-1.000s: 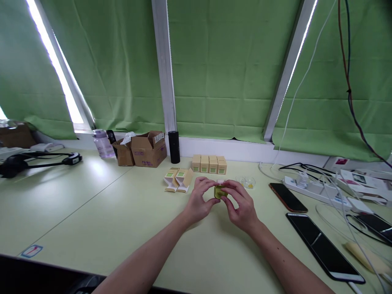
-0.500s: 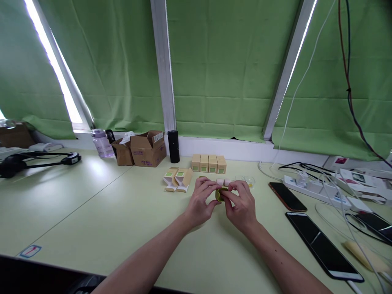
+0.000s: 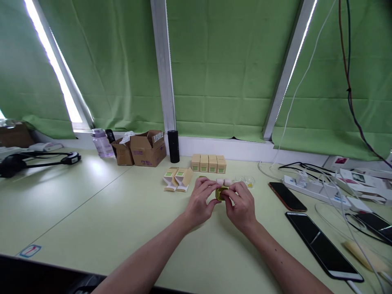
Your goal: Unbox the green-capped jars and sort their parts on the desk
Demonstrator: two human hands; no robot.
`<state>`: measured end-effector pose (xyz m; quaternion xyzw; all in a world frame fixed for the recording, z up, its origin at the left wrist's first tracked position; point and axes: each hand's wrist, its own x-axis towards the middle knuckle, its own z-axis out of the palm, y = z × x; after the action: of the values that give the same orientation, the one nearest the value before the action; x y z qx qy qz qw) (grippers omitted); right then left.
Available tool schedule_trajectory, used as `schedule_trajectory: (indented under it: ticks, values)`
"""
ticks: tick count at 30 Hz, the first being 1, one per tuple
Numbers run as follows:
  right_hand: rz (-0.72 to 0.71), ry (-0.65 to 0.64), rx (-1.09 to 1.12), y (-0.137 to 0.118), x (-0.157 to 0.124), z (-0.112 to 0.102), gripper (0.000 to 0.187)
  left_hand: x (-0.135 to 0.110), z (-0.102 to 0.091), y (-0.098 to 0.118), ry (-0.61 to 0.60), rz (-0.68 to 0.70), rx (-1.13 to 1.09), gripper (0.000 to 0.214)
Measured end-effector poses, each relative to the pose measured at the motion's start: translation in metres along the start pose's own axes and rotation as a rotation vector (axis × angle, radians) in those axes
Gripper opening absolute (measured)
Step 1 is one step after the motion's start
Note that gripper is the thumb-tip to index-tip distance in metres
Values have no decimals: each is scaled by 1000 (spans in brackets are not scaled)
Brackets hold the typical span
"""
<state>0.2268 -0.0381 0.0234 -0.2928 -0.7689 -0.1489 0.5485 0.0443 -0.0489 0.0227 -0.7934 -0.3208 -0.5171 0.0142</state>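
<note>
Between my two hands, just above the table, is a small olive-yellow rounded piece (image 3: pixel 219 193), its kind hard to make out. My left hand (image 3: pixel 200 201) pinches its left side between thumb and fingers. The fingers of my right hand (image 3: pixel 241 204) close on its right side and partly hide it. Right behind my fingertips lie two small pale pink pieces (image 3: pixel 223 181), and beside them small clear plastic cups (image 3: pixel 249 182), one with something yellow in it. Two opened small cartons (image 3: pixel 178 179) with green labels stand left of my left hand.
Several closed small cartons (image 3: pixel 208 163) form a row at the back. A brown cardboard box (image 3: pixel 148 149) and a black cylinder (image 3: pixel 173 147) stand by the wall. Phones (image 3: pixel 321 245), a power strip (image 3: pixel 315 190) and loose cables occupy the right; a headset (image 3: pixel 39 161) lies far left.
My right fingers have shifted very slightly on the olive-yellow piece, and more of the clear cups shows behind them. My left hand looks still.
</note>
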Motion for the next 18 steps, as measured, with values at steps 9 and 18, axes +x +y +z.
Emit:
schedule_trajectory:
  ticks: [9, 18]
  values:
    - [-10, -4, -1, -2, 2, -1, 18, -1, 0, -1, 6, 4, 53, 41]
    - [-21, -9, 8, -1, 0, 0, 17, 0, 0, 0, 22, 3, 72, 42]
